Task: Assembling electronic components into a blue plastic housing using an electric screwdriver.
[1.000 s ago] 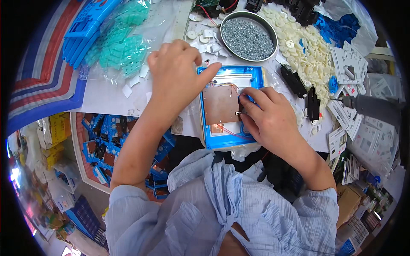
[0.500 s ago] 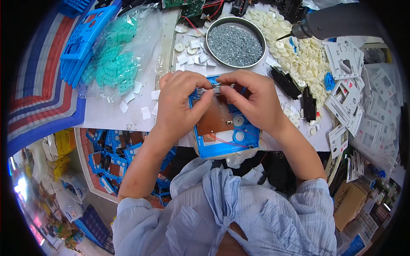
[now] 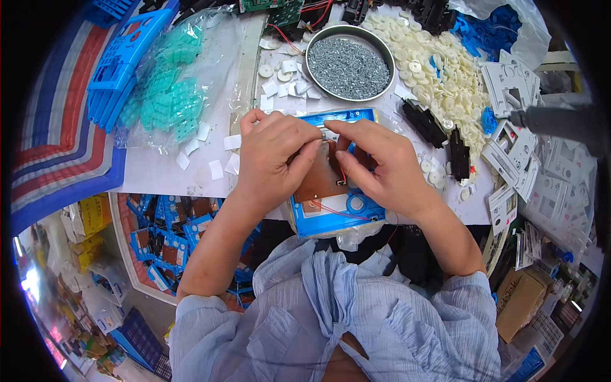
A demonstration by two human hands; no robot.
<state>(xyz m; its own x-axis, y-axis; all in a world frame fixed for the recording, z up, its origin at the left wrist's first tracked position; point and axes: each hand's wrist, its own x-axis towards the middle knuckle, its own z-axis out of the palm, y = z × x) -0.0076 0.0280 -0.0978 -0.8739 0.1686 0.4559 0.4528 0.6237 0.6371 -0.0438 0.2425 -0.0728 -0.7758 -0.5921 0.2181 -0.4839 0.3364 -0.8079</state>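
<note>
In front of me lies a blue plastic casing [image 3: 337, 223] with a brown circuit board [image 3: 315, 184] inside it and thin red wires across its lower part. My left hand [image 3: 273, 156] is over the board's upper left, thumb and fingers closed in a pinch. My right hand [image 3: 385, 159] faces it, index finger and thumb bent toward each other. Between the two hands' fingertips shows a small silvery part [image 3: 329, 135], too small to name. The fingers hide the upper board and whatever else they grip.
Beyond the casing stands a round metal tray [image 3: 310, 70] of screws. Cream plastic discs [image 3: 455, 83] and black parts [image 3: 459, 153] lie to the right, beneath a hanging dark power screwdriver [image 3: 560, 121]. Bagged green pieces [image 3: 168, 95] sit left; a bin of blue casings [image 3: 168, 235] stands below.
Both hands have come down from the casing's far edge, uncovering its blue top, and their fingertips now meet above the board. The hanging screwdriver has swung nearer and to the right.
</note>
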